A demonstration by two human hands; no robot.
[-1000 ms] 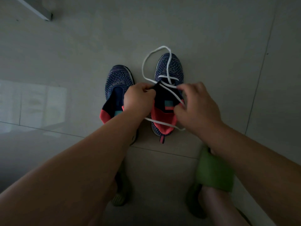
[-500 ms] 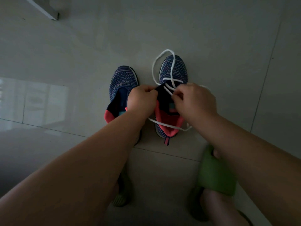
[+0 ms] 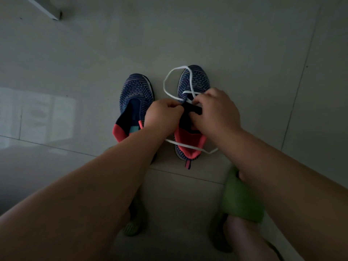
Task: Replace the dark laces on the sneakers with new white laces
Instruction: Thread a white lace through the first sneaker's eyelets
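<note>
Two dark blue knit sneakers with red heels stand side by side on the floor, toes away from me. The left sneaker (image 3: 136, 95) carries no lace. The right sneaker (image 3: 197, 80) has a white lace (image 3: 165, 85) threaded low across its front, looping past the toe, with a loose end across the heel. My left hand (image 3: 162, 117) grips the left edge of that shoe's tongue area. My right hand (image 3: 214, 112) pinches at the lace by the eyelets on the right side; its fingertips are hidden.
The pale tiled floor (image 3: 75, 63) has grout lines near and to the right. My feet in green slippers (image 3: 241, 200) stand just below the sneakers. A light metal bar (image 3: 47, 8) lies at the far top left.
My right hand has moved up and left from beside the heel onto the lace rows of the right sneaker. My left hand keeps its hold on the shoe.
</note>
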